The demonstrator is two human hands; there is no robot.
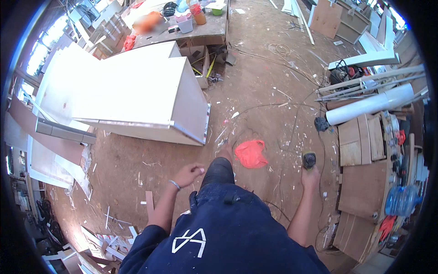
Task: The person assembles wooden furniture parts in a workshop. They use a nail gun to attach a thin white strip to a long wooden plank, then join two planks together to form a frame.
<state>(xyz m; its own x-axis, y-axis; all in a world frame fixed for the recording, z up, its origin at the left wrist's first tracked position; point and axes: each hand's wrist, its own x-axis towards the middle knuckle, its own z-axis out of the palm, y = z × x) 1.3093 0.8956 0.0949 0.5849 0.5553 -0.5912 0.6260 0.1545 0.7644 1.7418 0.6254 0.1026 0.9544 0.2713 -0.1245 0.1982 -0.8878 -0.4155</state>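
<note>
My right hand [310, 177] is held out over the floor at the right, wrapped round a dark, round-ended tool [309, 160] with a yellowish edge; its kind is too small to tell. Left of my body, my left hand [189, 174] has its fingers curled together, a silvery band on its wrist. A pale spot shows at those fingertips, and I cannot make out whether it is a held thing. Ahead on the left stands a large white cabinet [132, 86], apart from both hands. A red plastic bag [251, 154] lies on the ground between my hands.
At the far left a workbench [214, 31] bears tubs and bags. Cables [269, 104] cross the littered floor. On the right are a white tube [369, 104], wooden panels [362, 182] and a blue water jug [401, 201]. Offcuts [107, 244] pile up at the lower left.
</note>
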